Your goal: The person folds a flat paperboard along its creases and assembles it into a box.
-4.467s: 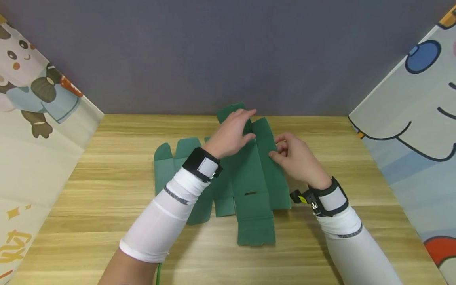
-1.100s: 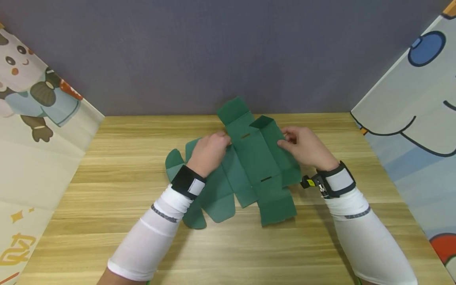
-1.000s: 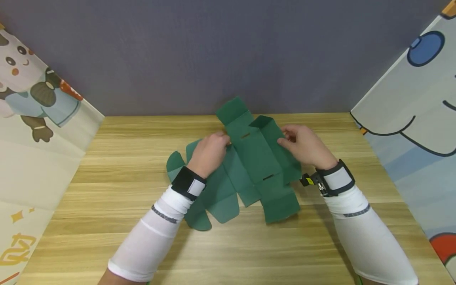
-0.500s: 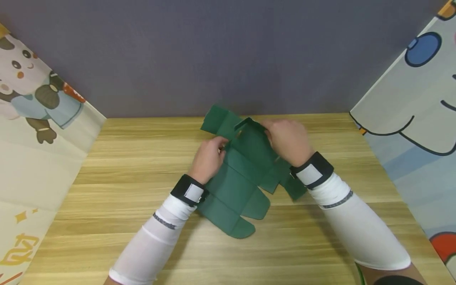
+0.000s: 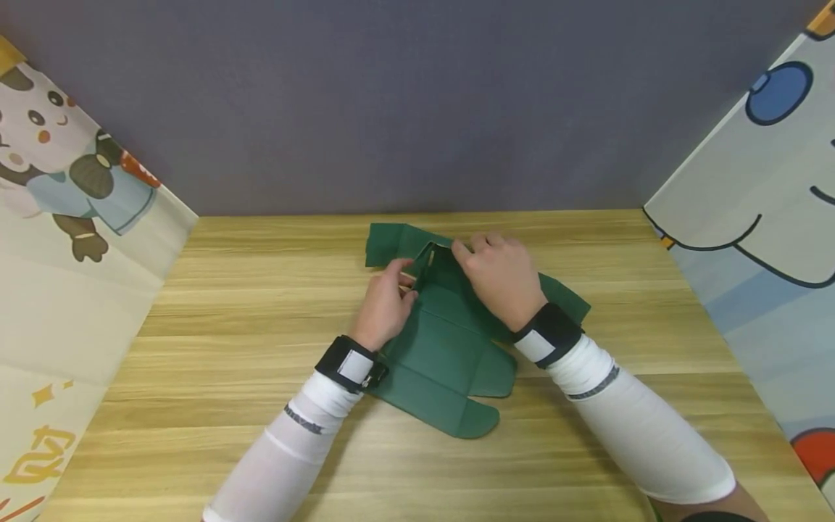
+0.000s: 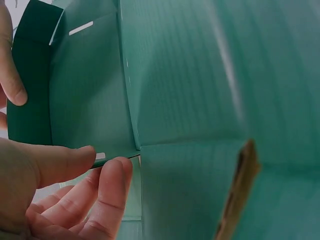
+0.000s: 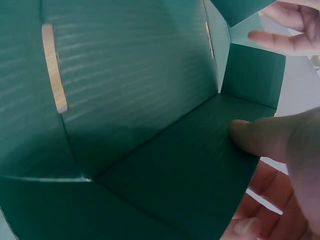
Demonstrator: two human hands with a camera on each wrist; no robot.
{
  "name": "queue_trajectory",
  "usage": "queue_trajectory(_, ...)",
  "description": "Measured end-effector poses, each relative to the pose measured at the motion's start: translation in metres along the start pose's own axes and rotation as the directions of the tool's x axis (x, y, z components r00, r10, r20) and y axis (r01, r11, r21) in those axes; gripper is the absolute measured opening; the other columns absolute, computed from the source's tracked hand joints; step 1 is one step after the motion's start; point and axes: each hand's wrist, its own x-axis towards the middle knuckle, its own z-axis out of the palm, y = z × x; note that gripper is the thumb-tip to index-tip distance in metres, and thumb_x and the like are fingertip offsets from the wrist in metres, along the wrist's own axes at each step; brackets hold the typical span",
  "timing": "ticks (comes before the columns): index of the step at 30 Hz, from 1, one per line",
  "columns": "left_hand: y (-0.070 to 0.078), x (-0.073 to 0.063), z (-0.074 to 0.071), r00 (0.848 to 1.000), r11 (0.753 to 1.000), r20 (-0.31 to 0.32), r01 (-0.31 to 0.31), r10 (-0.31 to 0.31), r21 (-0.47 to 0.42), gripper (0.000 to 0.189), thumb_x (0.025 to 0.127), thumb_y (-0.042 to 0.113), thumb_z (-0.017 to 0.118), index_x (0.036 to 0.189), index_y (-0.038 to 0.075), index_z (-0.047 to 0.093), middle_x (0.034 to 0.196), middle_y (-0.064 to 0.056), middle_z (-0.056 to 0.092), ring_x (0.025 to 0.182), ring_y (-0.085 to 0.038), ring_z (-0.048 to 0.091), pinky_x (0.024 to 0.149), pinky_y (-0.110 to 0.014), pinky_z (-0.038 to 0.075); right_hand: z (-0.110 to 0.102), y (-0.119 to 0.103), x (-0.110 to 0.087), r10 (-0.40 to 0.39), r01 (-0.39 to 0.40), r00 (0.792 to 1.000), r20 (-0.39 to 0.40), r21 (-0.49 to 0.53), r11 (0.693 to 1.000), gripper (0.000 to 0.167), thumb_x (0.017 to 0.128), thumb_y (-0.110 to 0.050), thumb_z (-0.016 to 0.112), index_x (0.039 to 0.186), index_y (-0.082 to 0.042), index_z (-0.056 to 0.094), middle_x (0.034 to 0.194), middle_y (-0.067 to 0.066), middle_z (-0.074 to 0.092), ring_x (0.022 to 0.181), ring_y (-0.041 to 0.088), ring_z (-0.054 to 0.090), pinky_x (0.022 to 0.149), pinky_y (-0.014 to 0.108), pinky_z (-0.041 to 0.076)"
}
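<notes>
Head: I see the green cardboard [image 5: 433,351] part-folded on the table [image 5: 261,304], rounded flap [image 5: 479,420] on its near side. Left hand [image 5: 381,301] at the cardboard's left end, right hand [image 5: 504,279] over its far side.

Left wrist: left thumb and fingers nearly together, pinching the cardboard's end edge by the near slot [image 6: 100,156]. Slotted panel's [image 6: 85,85] long axis runs from that hand to the far slot [image 6: 81,28]. I'd judge that's what counts: left is the nearer hand to this end, right grips alongside.

Right wrist: right thumb flat inside the cardboard's side wall [image 7: 180,155], fingers behind, gap just board-thick. It has hold.
</notes>
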Motion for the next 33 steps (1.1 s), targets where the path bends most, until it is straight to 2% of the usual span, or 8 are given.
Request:
queue_trajectory(6, 0.0, -0.006, 0.002, 1.0, 1.0, 0.009, 0.012, -0.012, 0.007, 0.056, 0.09, 0.004, 0.065, 0.141, 0.01, 0.043, 0.11, -0.011, 0.069, 0.087, -0.018, 0.069, 0.073, -0.032, 0.057, 0.0, -0.008, -0.004, -0.018, 0.018, 1.0, -0.003, -0.023, 1.0, 0.021, 0.095, -0.008, 0.056, 0.11, -0.012, 0.071, 0.089, 0.013, 0.068, 0.076, 0.028, 0.063, 0.057, 0.038, 0.052)
queue_trajectory(13, 0.003, -0.011, 0.003, 0.999, 0.999, 0.032, -0.019, 0.018, 0.033, 0.054, 0.091, 0.003, 0.062, 0.142, 0.008, 0.044, 0.113, -0.014, 0.069, 0.089, -0.018, 0.069, 0.076, -0.032, 0.057, -0.001, -0.014, -0.008, -0.033, 0.032, 0.999, -0.008, -0.051, 0.998, 0.021, 0.097, -0.009, 0.054, 0.109, -0.012, 0.071, 0.085, 0.012, 0.067, 0.072, 0.026, 0.062, 0.052, 0.036, 0.047)
queue_trajectory(21, 0.005, -0.018, 0.002, 0.997, 0.998, 0.066, -0.044, 0.041, 0.051, 0.05, 0.092, 0.004, 0.061, 0.14, 0.004, 0.046, 0.119, -0.016, 0.067, 0.091, -0.019, 0.068, 0.079, -0.035, 0.056, -0.005, -0.022, -0.013, -0.057, 0.057, 0.998, -0.003, -0.07, 0.996, 0.022, 0.096, -0.008, 0.056, 0.112, -0.011, 0.071, 0.088, 0.012, 0.066, 0.072, 0.025, 0.062, 0.052, 0.034, 0.046)
queue_trajectory(28, 0.004, -0.021, 0.002, 0.996, 0.995, 0.05, -0.083, 0.08, 0.054, 0.047, 0.091, 0.001, 0.061, 0.136, 0.003, 0.049, 0.118, -0.017, 0.067, 0.09, -0.021, 0.068, 0.077, -0.035, 0.056, -0.011, -0.032, -0.021, -0.081, 0.081, 0.997, 0.007, -0.069, 0.994, 0.024, 0.097, -0.01, 0.056, 0.115, -0.01, 0.07, 0.092, 0.013, 0.066, 0.077, 0.025, 0.062, 0.051, 0.032, 0.043)
queue_trajectory(33, 0.003, -0.022, 0.003, 0.995, 0.994, 0.037, -0.092, 0.09, 0.053, 0.044, 0.091, 0.001, 0.062, 0.133, 0.008, 0.052, 0.116, -0.015, 0.067, 0.09, -0.021, 0.069, 0.076, -0.035, 0.057, -0.012, -0.039, -0.026, -0.098, 0.099, 0.995, 0.009, -0.065, 0.993, 0.025, 0.096, -0.01, 0.057, 0.117, -0.009, 0.07, 0.089, 0.012, 0.064, 0.072, 0.023, 0.059, 0.052, 0.031, 0.044)
